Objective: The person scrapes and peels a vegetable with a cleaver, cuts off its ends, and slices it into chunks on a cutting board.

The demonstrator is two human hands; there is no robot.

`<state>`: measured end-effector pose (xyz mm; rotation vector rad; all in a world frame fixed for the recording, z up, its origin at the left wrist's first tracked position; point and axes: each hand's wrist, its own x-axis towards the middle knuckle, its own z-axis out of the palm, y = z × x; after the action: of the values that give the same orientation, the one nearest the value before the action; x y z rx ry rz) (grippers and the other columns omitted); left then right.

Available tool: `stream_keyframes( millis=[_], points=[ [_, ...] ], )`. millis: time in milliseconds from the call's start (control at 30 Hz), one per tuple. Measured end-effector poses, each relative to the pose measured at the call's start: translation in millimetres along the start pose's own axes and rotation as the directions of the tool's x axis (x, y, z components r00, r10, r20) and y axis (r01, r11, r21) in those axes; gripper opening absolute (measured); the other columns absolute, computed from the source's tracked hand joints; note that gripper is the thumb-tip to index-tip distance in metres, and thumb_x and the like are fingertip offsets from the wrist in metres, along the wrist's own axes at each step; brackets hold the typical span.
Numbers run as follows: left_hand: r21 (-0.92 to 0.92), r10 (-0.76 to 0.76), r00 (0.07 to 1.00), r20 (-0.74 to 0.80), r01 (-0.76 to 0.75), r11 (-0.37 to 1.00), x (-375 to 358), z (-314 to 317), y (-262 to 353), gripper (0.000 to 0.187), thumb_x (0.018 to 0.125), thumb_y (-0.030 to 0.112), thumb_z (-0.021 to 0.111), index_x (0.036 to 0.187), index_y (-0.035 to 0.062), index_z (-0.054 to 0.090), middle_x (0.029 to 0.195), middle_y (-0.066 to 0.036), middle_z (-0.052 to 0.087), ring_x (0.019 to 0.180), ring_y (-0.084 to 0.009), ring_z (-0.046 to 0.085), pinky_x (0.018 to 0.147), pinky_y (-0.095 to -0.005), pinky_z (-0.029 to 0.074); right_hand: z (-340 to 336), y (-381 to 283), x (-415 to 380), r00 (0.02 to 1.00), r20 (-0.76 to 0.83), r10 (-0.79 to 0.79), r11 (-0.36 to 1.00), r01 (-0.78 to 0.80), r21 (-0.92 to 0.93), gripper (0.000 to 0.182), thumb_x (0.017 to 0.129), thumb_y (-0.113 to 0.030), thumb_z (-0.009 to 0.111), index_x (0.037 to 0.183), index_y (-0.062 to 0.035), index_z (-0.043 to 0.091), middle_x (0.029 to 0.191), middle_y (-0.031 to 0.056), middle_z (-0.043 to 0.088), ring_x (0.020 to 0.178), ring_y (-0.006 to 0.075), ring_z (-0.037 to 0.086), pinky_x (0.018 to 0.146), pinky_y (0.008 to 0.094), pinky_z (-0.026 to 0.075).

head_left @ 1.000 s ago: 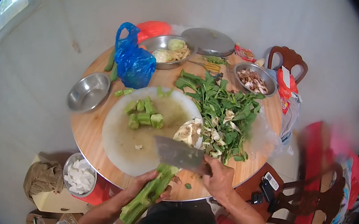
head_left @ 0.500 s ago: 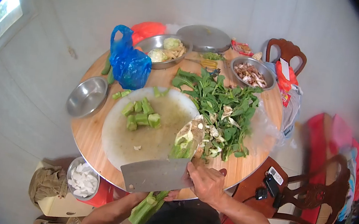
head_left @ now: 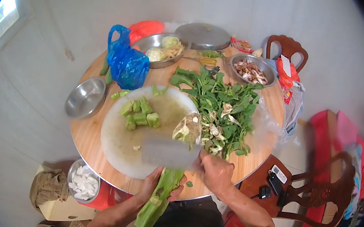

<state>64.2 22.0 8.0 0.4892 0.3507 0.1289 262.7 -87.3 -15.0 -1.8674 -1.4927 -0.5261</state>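
My left hand (head_left: pixel 151 182) is wrapped round a thick green vegetable stem (head_left: pixel 155 203), tilted at the table's near edge. A broad cleaver (head_left: pixel 166 152), smeared by motion, is in my right hand (head_left: pixel 217 173), its blade over the stem's upper end. Beyond the blade a pale, brownish stem end (head_left: pixel 188 127) rests at the right rim of the round white cutting board (head_left: pixel 118 158). Cut green chunks (head_left: pixel 140 114) lie grouped on the board's upper left. Leafy greens with peelings (head_left: pixel 223 102) are heaped to the right.
A blue plastic bag (head_left: pixel 128 65) and a steel bowl (head_left: pixel 86 98) stand left of the board. Farther back are a basin of vegetables (head_left: pixel 154 60), a round metal lid (head_left: pixel 203 36) and a bowl of chopped pieces (head_left: pixel 253 72). A wooden chair (head_left: pixel 323 197) is at right.
My left hand has raised the green stem toward the board, bringing more of it into view. The cleaver has moved up and right with my right hand. The view has shifted slightly.
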Motion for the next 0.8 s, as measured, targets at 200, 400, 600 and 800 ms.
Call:
stream_keyframes(
  millis=[200,400,600,800],
  points=[
    [0.058,-0.002,1.0,-0.021,0.003,0.998,5,0,0,0.064,0.109,0.062,0.028,0.129,0.0069,0.053,0.099,-0.012,0.058,0.06,-0.0168,0.052,0.048,-0.0277,0.041,9,18,9,1.0,0.009,-0.004,1.0,0.004,-0.01,0.046,0.072,-0.01,0.08,0.116,-0.0054,0.067,0.068,0.0061,0.063,0.055,0.0232,0.066,0.047,0.0364,0.048],
    [0.124,-0.007,0.996,-0.094,0.019,0.992,2,3,-3,0.072,0.105,0.069,0.034,0.137,0.0074,0.053,0.099,-0.008,0.054,0.059,-0.0145,0.046,0.046,-0.0274,0.035,0,5,5,0.98,0.071,-0.188,0.978,0.194,-0.074,0.025,0.082,-0.011,0.07,0.105,-0.0062,0.062,0.068,0.0053,0.059,0.056,0.0226,0.066,0.048,0.0382,0.049],
    [-0.032,-0.048,0.999,-0.012,0.047,0.998,9,1,2,0.065,0.108,0.065,0.029,0.128,0.0086,0.053,0.1,-0.011,0.057,0.064,-0.0164,0.052,0.049,-0.0293,0.043,-1,0,5,0.994,0.054,-0.092,0.995,0.093,-0.018,0.023,0.082,-0.007,0.07,0.104,-0.0046,0.063,0.069,0.007,0.061,0.054,0.0231,0.064,0.048,0.0396,0.049],
    [0.018,-0.037,0.998,0.044,0.036,0.999,15,-16,-1,0.067,0.108,0.064,0.028,0.128,0.0062,0.054,0.098,-0.012,0.057,0.063,-0.0172,0.053,0.05,-0.0301,0.044,12,34,13,0.981,0.113,0.16,0.987,-0.159,-0.017,0.028,0.075,-0.001,0.074,0.1,-0.0068,0.061,0.076,0.0146,0.07,0.063,0.0341,0.07,0.051,0.0454,0.051]
  ],
)
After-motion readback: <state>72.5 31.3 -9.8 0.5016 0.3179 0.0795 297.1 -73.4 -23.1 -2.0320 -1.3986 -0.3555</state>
